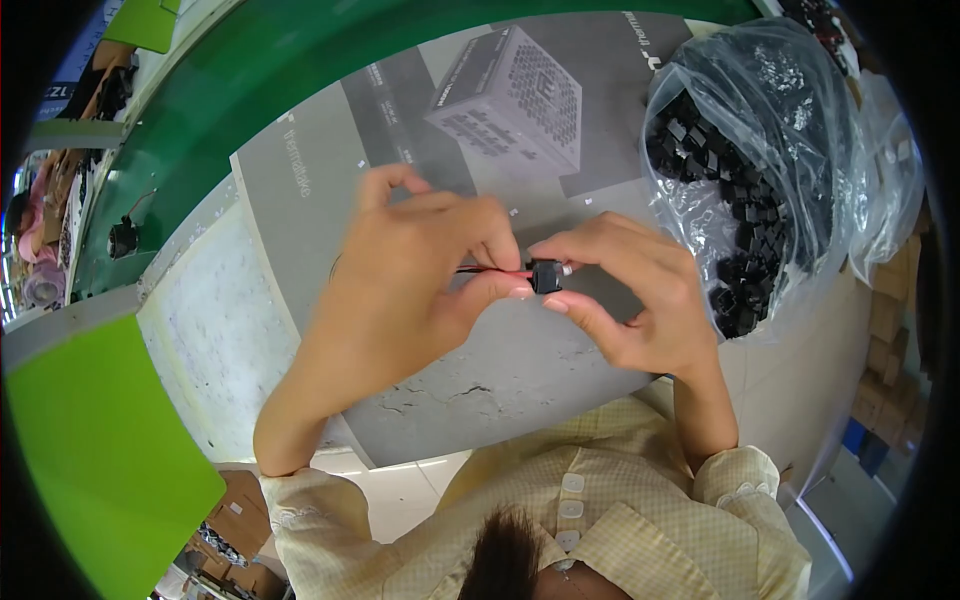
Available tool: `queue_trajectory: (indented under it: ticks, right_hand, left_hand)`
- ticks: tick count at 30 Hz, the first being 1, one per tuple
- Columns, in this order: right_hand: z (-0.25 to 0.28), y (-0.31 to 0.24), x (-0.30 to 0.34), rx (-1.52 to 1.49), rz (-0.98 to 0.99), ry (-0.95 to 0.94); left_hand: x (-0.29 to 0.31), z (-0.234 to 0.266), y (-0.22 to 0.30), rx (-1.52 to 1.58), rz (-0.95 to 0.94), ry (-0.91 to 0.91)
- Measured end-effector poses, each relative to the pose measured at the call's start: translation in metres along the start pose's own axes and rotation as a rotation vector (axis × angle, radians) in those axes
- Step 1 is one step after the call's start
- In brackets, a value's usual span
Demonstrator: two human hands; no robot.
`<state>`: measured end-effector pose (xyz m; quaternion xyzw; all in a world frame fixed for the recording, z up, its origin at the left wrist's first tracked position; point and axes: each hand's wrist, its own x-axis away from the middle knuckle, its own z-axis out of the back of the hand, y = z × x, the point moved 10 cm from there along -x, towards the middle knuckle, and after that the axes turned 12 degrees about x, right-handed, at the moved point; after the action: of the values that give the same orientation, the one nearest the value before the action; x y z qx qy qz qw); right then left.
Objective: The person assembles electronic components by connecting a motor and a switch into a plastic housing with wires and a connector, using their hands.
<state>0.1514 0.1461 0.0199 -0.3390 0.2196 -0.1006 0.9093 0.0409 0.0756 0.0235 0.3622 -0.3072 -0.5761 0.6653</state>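
Note:
Over the middle of a grey printed cardboard sheet, my two hands meet at a small black plastic block. Thin red and black wires run into its left side, and my left hand pinches them close to the block. The thumb and index finger of my right hand hold the block from the right, where a small shiny metal bit shows. Beside that hand lies a clear plastic bag, its mouth open, with many loose black plastic pieces inside.
A dark green belt curves behind the sheet, and a small round black part with a wire rests on it. Bright green panels stand at the left. Cardboard boxes are stacked at the far right. Tiny white scraps dot the sheet.

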Motion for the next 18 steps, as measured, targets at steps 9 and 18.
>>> queue_trajectory:
  ticks: [9,18]
  right_hand:
    - [-0.018,0.002,0.004,0.09,-0.005,-0.029]
    - [-0.032,-0.01,0.002,0.295,0.065,-0.088]
  left_hand:
    - [0.016,0.004,-0.009,-0.511,0.102,-0.026]
    - [0.031,0.003,-0.003,-0.523,0.167,-0.089]
